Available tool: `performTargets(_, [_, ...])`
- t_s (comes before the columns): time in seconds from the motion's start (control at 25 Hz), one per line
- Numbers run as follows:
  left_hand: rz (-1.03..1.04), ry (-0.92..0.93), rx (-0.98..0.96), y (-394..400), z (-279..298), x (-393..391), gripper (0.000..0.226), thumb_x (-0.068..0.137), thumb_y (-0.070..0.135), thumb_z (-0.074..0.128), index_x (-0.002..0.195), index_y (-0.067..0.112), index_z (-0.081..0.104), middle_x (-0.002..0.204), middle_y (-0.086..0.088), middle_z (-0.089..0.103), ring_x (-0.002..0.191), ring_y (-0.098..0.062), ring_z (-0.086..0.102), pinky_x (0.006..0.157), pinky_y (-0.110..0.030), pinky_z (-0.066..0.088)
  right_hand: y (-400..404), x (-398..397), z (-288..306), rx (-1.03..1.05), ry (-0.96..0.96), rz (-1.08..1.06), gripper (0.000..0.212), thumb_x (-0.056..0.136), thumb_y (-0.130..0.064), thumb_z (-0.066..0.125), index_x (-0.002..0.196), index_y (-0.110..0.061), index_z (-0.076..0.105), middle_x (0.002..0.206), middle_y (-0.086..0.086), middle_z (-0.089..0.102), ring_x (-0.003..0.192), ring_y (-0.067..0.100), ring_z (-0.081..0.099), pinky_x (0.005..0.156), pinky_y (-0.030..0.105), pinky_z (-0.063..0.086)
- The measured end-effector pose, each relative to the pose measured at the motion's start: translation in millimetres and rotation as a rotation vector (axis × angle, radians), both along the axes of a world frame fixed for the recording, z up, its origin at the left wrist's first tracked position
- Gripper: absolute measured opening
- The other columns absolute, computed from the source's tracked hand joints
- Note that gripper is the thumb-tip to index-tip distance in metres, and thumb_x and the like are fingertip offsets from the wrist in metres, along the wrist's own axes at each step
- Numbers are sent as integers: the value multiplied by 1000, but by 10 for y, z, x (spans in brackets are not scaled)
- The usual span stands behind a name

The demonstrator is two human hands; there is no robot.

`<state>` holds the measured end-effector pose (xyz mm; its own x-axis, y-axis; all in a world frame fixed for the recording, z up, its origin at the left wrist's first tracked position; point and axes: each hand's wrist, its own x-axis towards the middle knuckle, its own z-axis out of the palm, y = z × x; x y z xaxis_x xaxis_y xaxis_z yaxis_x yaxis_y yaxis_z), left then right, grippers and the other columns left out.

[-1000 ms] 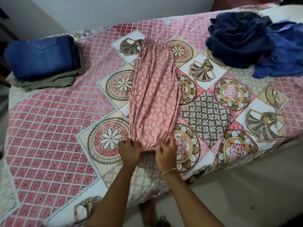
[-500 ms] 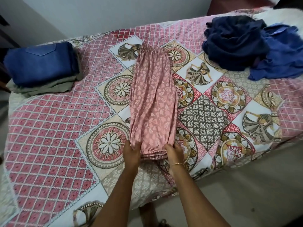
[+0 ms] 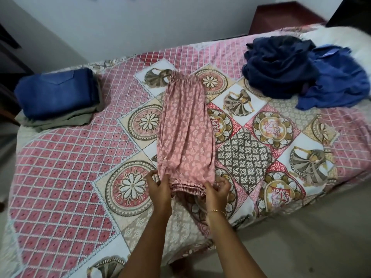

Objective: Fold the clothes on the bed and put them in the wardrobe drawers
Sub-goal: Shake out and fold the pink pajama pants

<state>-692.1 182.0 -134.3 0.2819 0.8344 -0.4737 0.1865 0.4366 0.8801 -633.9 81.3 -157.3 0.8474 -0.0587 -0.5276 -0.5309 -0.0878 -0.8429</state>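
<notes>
So I'd call this maybe a third of the way in, judging by the bed (image 3: 60, 177). Over at 10 o'clock there's a finished stack: folded blue jeans (image 3: 56, 93) sitting on top of a folded olive-grey piece (image 3: 66, 119), both squared off and flat. Dead centre is the pink printed garment (image 3: 185, 133), laid out as a long narrow strip with a gathered elastic band at the far end and another bunched, ruched edge at the near end. It looks like thin, soft cotton with a small white leaf print, the kind that drapes and wrinkles easily. The left hand (image 3: 160, 189) and right hand (image 3: 217, 190) each pinch a corner of that near gathered edge, fingers curled onto the cloth, so it's mid-fold, probably about to go over in half. Up at 2 o'clock there's a crumpled heap not yet touched: a heavy-looking navy garment (image 3: 281, 67) and a brighter blue garment (image 3: 341, 85), all lumps and folds. The bedspread itself is quilted patchwork, pink lattice and medallions. No wardrobe or drawers in view, so all the putting-away is left to do.
</notes>
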Motion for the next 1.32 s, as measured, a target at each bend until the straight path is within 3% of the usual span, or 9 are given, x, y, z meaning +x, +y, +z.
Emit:
performTargets(0.16, [61, -234, -189, 351, 173, 487, 39, 92, 3, 51, 122, 29, 53, 81, -6, 58, 62, -17, 52, 46, -20, 47, 322, 600, 154, -52, -184, 99, 16, 81, -18, 69, 96, -14, 63, 106, 10, 57, 72, 15, 55, 50, 7, 44])
performTargets(0.32, [110, -52, -329, 729, 35, 935, 9, 88, 11, 60, 82, 6, 65, 85, -14, 66, 72, -24, 63, 63, -29, 52, 640, 1114, 161, 18, -88, 148, 26, 84, -24, 67, 65, -9, 57, 69, 12, 61, 56, 21, 62, 52, 27, 53])
performTargets(0.52, [111, 0, -489, 1222, -321, 1386, 17, 88, 19, 59, 81, 4, 60, 63, -8, 68, 44, -16, 64, 42, -24, 47, 1021, 1728, -65, -61, 137, 265, 8, 84, -5, 66, 83, 2, 63, 78, 14, 63, 43, 4, 60, 42, 13, 48])
performTargets(0.6, [73, 63, -331, 1203, -372, 1436, 21, 89, 21, 57, 98, 1, 59, 73, -12, 69, 55, -25, 67, 53, -30, 50, 1072, 1783, -203, -158, 96, 268, 16, 83, -11, 68, 94, 1, 65, 86, 14, 67, 57, 12, 66, 47, 16, 51])
performTargets(0.72, [-264, 385, 381, 1018, -383, 1372, 28, 91, 25, 55, 112, 7, 54, 82, -10, 66, 76, -29, 66, 66, -29, 45, 1096, 1727, -269, -357, -85, 331, 24, 79, -13, 72, 99, -4, 62, 103, 13, 66, 86, 22, 65, 68, 24, 54])
performTargets(0.92, [-1019, 438, 1448, 1066, -744, 971, 70, 74, 59, 47, 127, 14, 43, 130, -16, 54, 123, -31, 44, 96, -49, 42, 808, 1289, -226, -675, -808, 966, 72, 71, -64, 57, 123, -13, 56, 129, 12, 50, 114, 29, 53, 86, 42, 53])
performTargets(1.0, [-1285, 425, 1552, 1147, -790, 860, 90, 72, 74, 42, 139, 15, 34, 146, -12, 37, 140, -28, 19, 109, -51, 22, 630, 1214, -280, -892, -909, 1245, 88, 63, -73, 54, 128, -13, 53, 135, 13, 51, 124, 35, 48, 93, 52, 47])
performTargets(1.16, [-1465, 603, 1531, 1293, -714, 880, 104, 60, 66, 58, 143, 11, 27, 148, -12, 35, 141, -30, 17, 115, -43, 9, 503, 1292, -268, -1022, -671, 1569, 98, 80, -40, 68, 150, -19, 3, 158, 4, -9, 144, 29, -6, 116, 47, 4])
performTargets(1.32, [-1545, 620, 1321, 1405, -596, 970, 100, 68, 44, 76, 147, 10, 25, 155, -7, 21, 143, -29, 13, 115, -37, 14, 603, 1502, -165, -979, -764, 1549, 78, 84, -15, 62, 148, -18, 16, 155, 3, 16, 138, 24, 20, 113, 38, 22])
